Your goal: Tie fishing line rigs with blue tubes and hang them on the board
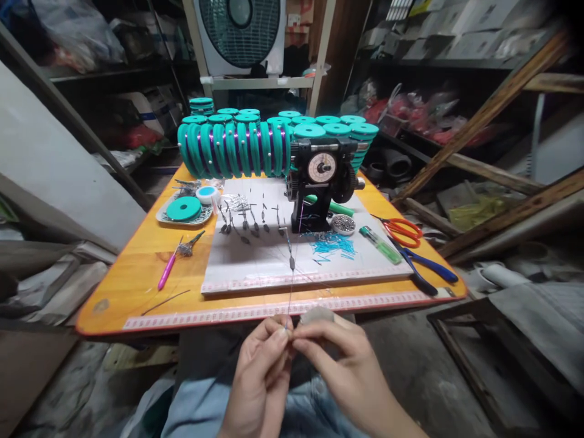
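My left hand is closed in a pinch on a thin fishing line, just in front of the table's near edge. A speck of blue shows at its fingertips. My right hand is pinched closed against the left fingertips; what lies between its fingers is too small to make out. From my fingers the line runs up to a dark sinker hanging over the white board. Several more dark sinkers hang in a row behind it, below teal foam spools on a black winding device.
Short blue tubes and a small dish of metal parts sit on the board. At the right lie a green cutter knife, orange scissors and blue-handled pliers. A pink tool and a tray are left.
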A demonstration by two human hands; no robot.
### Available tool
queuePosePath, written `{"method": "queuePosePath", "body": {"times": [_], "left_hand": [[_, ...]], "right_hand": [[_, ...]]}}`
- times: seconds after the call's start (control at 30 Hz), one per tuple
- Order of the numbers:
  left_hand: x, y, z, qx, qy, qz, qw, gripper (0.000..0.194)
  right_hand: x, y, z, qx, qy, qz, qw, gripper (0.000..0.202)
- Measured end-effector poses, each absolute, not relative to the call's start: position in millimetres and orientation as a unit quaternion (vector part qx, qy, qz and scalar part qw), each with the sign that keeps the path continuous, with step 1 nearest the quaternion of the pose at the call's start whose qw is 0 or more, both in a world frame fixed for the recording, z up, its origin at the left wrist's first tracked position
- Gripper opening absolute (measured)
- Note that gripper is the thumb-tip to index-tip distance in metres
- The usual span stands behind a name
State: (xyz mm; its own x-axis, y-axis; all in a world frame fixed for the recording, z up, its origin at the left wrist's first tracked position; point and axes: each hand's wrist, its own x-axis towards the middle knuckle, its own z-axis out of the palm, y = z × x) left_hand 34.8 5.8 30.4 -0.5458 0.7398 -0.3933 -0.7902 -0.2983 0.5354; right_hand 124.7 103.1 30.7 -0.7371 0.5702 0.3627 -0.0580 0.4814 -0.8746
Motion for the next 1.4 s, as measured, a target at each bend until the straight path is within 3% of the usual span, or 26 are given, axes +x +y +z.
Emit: {"method": "queuePosePath", "body": {"times": [0.07, 0.17, 0.4, 0.57, 0.63, 0.73, 0.83, 0.9, 1.0, 1.1, 1.23, 1.4], "left_hand": [[34, 6, 32, -0.049, 0.305, 0.787, 0.534, 0.013], [34, 10, 32, -0.073, 0.224, 0.761, 0.604, 0.013], [36, 21, 23, -0.136, 0.228, 0.718, 0.643, 0.013], [34, 18, 28, -0.040, 0.308, 0.713, 0.629, 0.015], [33, 15, 37, 0.048, 0.384, 0.719, 0.578, 0.018], [30, 10, 51, 0.217, 0.530, 0.711, 0.408, 0.025], [20, 1, 60, 0.405, 0.641, 0.616, 0.214, 0.015], [11, -5, 63, 0.537, 0.651, 0.531, 0.075, 0.011], [-1, -12, 66, 0.641, 0.629, 0.429, -0.099, 0.021], [-9, -16, 70, 0.661, 0.624, 0.379, -0.174, 0.020], [-15, -20, 74, 0.662, 0.621, 0.362, -0.213, 0.020], [-23, -21, 70, 0.649, 0.629, 0.367, -0.223, 0.018]], "right_hand": [[133, 108, 34, -0.082, -0.837, 0.367, 0.397, 0.024], [144, 122, 35, -0.004, -0.872, 0.230, 0.432, 0.035], [150, 151, 21, 0.050, -0.914, 0.069, 0.398, 0.020], [157, 149, 39, 0.070, -0.931, 0.033, 0.358, 0.014], [160, 146, 52, 0.071, -0.931, 0.026, 0.357, 0.015], [160, 142, 68, 0.070, -0.933, 0.026, 0.351, 0.016], [157, 138, 75, 0.059, -0.940, 0.058, 0.331, 0.019], [153, 137, 78, 0.066, -0.938, 0.062, 0.336, 0.021], [141, 136, 82, 0.093, -0.918, 0.039, 0.384, 0.017], [123, 134, 83, 0.099, -0.904, 0.109, 0.402, 0.014], [99, 129, 83, 0.106, -0.900, 0.267, 0.328, 0.025], [80, 126, 87, 0.064, -0.898, 0.302, 0.315, 0.019]]}}
